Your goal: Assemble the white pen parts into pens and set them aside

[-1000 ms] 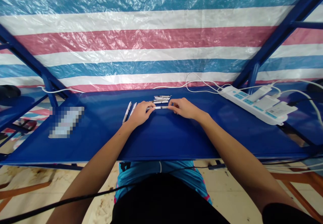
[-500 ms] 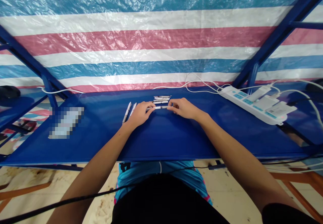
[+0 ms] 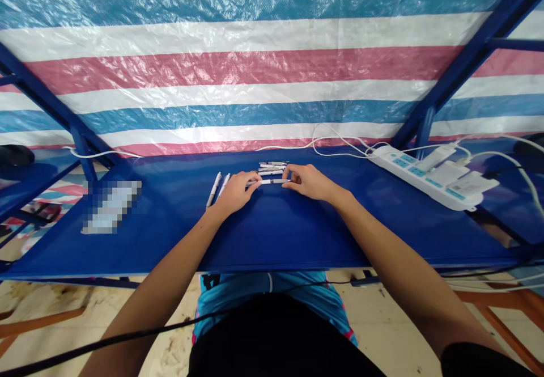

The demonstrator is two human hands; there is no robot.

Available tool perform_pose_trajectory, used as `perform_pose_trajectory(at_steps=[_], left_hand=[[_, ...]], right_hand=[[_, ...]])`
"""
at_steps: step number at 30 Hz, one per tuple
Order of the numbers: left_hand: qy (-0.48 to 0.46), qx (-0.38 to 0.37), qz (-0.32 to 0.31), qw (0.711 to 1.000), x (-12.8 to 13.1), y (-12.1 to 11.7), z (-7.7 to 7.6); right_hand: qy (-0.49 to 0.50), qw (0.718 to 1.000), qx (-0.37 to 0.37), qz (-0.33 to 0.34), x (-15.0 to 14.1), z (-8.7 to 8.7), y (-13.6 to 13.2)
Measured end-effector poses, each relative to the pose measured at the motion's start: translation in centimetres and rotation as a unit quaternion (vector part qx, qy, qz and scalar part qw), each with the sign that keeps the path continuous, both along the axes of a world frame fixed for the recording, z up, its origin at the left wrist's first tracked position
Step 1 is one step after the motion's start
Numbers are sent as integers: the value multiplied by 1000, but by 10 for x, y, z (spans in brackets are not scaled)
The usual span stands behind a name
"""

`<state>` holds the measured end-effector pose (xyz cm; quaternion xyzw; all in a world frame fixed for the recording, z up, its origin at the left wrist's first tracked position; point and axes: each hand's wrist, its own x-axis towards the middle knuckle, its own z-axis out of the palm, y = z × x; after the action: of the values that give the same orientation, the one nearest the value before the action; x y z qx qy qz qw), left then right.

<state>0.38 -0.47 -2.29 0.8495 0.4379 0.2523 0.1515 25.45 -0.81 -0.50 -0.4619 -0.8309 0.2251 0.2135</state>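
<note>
Here, the left hand has its thumb and fingers clamped on the left end of a slim white pen with a dark band, which lies crosswise between the two hands, low over a glossy blue table. At the pen's other end, the right hand has its thumb and fingers curled about the grey part; whether they press on it, I cannot tell.

Just beyond the pen, a small cluster of white pens with dark parts lies roughly side by side. Two white-and-grey pens lie slanted beside the left hand, one partly hidden by it. Farther left rests a pale, blurred-out flat object. Well to the right, a long white power strip with blue sockets holds white plugs, near a striped plastic sheet behind the table.
</note>
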Motion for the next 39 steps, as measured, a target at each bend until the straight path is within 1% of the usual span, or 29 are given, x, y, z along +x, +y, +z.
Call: perform_pose_trajectory(at_steps=[7,14,19,27,34,39], left_hand=[[-4,-2,-4,1000,0,-1,0],[-8,-1,0,1000,0,-1,0],[-12,-6,-5,1000,0,0,0],[-19,-12,-8,1000,0,-1,1],[-23,-10,-7,1000,0,-1,0],[-27,-10,-10,1000,0,-1,-1]], right_hand=[[-7,1000,-15,14,-4,2,-3],[8,1000,6,13,1,1,-1],[-8,1000,-2,-6,-1,3,-1],[-7,1000,-21,9,-4,3,-3],[4,1000,-3,-5,1,4,-2],[7,1000,8,10,0,0,0]])
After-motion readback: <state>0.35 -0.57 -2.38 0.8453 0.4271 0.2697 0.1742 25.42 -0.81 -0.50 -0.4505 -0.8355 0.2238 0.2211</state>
